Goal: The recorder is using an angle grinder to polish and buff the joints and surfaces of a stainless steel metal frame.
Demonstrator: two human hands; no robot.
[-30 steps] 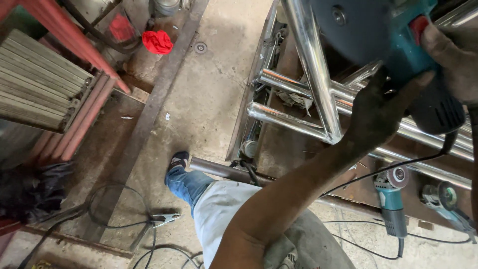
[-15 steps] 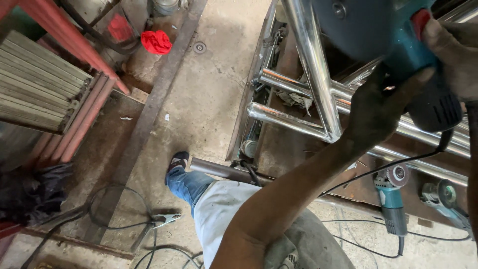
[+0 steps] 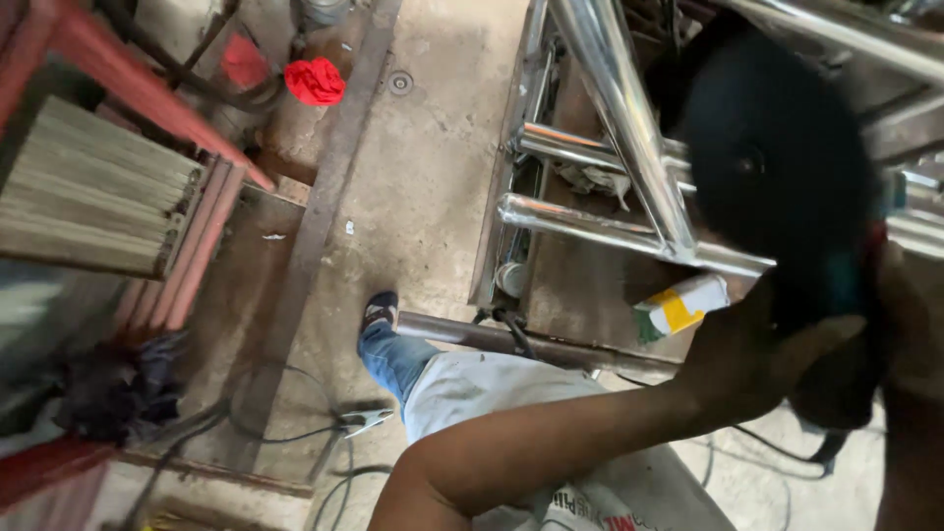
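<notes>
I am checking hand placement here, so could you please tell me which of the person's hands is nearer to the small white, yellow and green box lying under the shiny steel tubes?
Left. The left hand grips the grinder just right of the box; the right hand is farther right, at the frame edge.

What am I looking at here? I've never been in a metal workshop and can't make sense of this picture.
The picture comes from a camera worn on a person's head, looking down at their own arms and legs. The left hand and the right hand both grip a blurred hand-held power tool with a round black disc, probably a grinder. It is held close to a shiny welded frame of polished metal tubes. Under the frame lies a small white, yellow and green box. Below is the person's leg in blue jeans on the dusty concrete floor. On the floor lie a crumpled red cloth and black cables with a metal clamp. At the left stands a red-painted metal rack.
</notes>
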